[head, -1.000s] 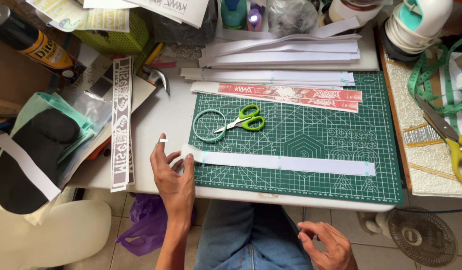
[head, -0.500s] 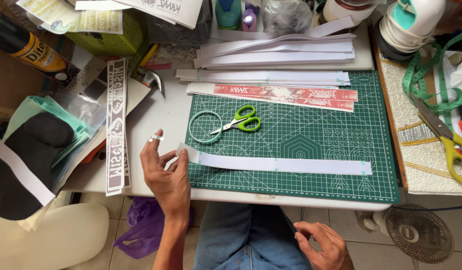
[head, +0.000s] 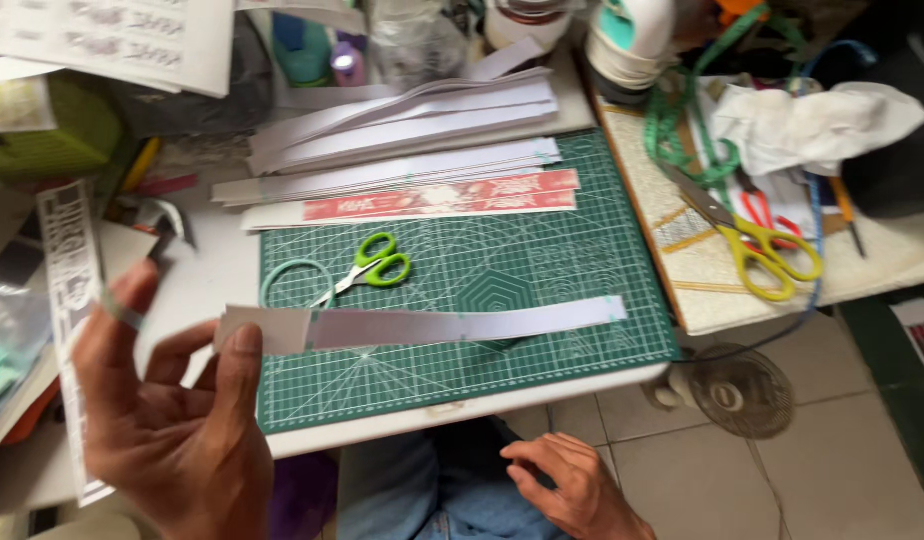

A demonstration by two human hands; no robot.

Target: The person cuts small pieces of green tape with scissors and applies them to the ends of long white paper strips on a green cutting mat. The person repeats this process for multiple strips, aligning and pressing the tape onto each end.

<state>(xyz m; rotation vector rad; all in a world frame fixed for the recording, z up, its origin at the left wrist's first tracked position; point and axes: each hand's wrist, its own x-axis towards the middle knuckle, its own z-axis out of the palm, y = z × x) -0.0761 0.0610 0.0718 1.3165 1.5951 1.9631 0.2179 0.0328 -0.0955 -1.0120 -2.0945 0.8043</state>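
The long white paper strip lies across the lower half of the green cutting mat, running from about 9 o'clock to 3 o'clock, with its left end lifted off the mat's edge. It looks thin and very light, a flat band that would bend and droop under its own length if raised by one end only, and would crease easily if pinched hard. Its surface appears smooth, so a light grip near an end, thumb on top and fingers beneath, seems the safest hold; a second support toward the middle would likely keep it from sagging or twisting.

The left hand sits at 8 o'clock from the strip. Its thumb presses on the strip's left end while the other fingers are spread loosely apart, so the hold is a light pin rather than a full clasp. The right hand rests on the lap at 5 o'clock, fingers relaxed and curled, holding nothing.

Just above the strip, at 11 o'clock, lie green-handled scissors. Farther up, at 12 o'clock, are a red printed strip and a stack of white strips. At 2 o'clock, off the mat, are yellow-handled scissors.
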